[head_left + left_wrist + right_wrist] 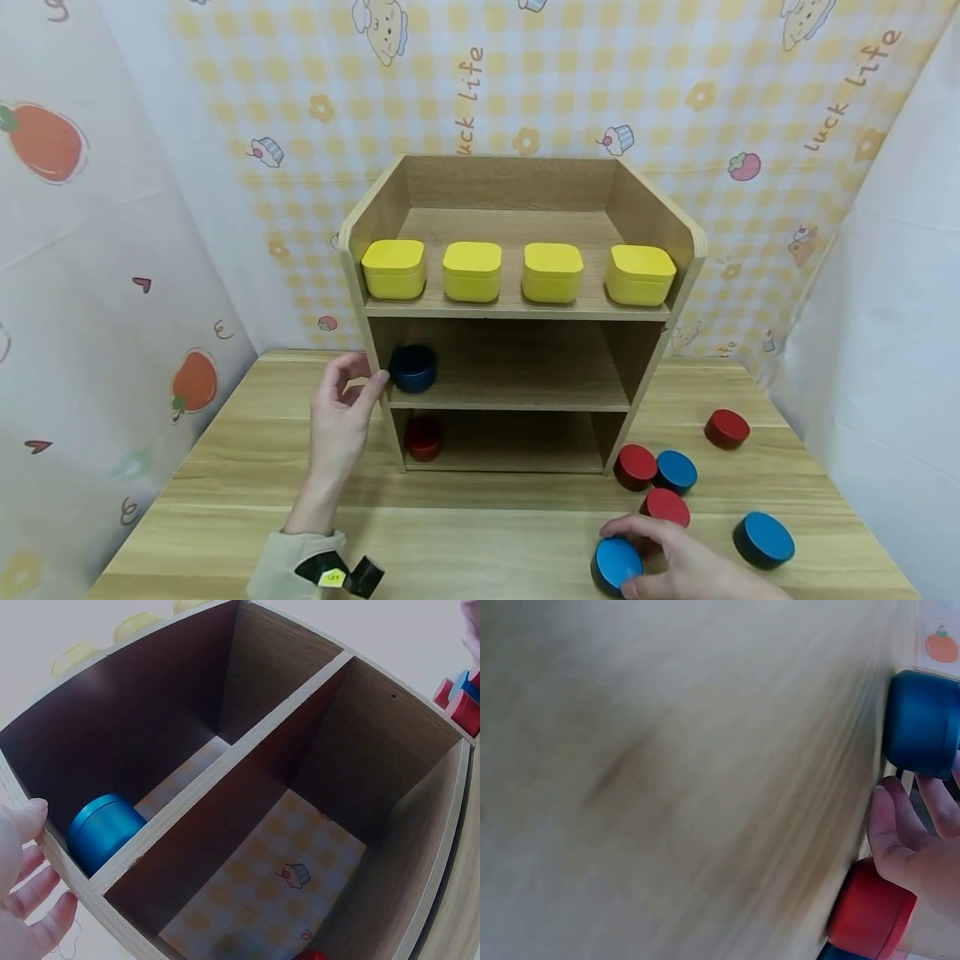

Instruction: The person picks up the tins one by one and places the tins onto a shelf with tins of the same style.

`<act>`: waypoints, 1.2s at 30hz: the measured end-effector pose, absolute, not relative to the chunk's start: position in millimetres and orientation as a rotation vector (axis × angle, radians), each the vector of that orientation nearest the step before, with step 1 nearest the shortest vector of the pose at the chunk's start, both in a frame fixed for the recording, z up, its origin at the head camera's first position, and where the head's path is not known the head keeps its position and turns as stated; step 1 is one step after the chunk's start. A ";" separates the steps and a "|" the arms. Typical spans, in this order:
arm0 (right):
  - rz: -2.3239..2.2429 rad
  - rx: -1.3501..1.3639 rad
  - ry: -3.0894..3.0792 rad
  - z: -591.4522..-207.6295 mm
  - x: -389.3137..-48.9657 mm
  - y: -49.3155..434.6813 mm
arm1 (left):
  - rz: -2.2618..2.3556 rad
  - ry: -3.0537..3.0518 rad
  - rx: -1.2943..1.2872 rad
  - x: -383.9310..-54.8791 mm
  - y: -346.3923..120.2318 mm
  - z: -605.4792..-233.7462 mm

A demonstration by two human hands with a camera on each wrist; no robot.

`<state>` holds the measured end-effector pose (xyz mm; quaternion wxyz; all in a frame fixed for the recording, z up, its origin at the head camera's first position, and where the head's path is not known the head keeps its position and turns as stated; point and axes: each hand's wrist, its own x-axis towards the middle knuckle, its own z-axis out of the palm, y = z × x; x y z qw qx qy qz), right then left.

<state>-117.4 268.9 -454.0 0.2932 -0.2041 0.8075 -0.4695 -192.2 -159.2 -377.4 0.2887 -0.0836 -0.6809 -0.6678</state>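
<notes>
My left hand grips the left side panel of a small wooden shelf, thumb at its front edge and the other fingers along the outside. Just inside that panel, a dark blue round tin stands on the middle level. Below it a red round tin sits in the shaded bottom level. At the front right, my right hand holds a blue round tin between thumb and fingers, low over the tabletop. In the left wrist view the shelf tin shows bright blue beside my thumb.
Several yellow lidded boxes line the shelf's top level. Right of the shelf lie loose tins: red ones and blue ones, one red tin farther back. Patterned cloth hangs behind and at both sides of the wooden table.
</notes>
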 end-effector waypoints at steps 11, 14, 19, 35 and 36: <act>-1.191 -0.726 2.207 -463.1 -118.1 273.1 | -1.809 -1.832 -0.184 -188.9 -157.5 -372.1; -1.184 -0.734 2.213 -463.8 -118.0 274.1 | -1.804 -1.830 -0.203 -192.5 -159.4 -377.0; -1.165 -0.674 2.226 -462.1 -117.3 273.1 | -1.793 -1.826 -0.221 -192.0 -159.7 -377.3; -1.082 -0.711 2.376 -436.3 -112.4 255.0 | -1.799 -1.815 -0.229 -191.5 -160.0 -377.3; -1.070 -0.731 2.410 -431.7 -112.0 252.2 | -1.800 -1.815 -0.229 -191.2 -159.9 -377.3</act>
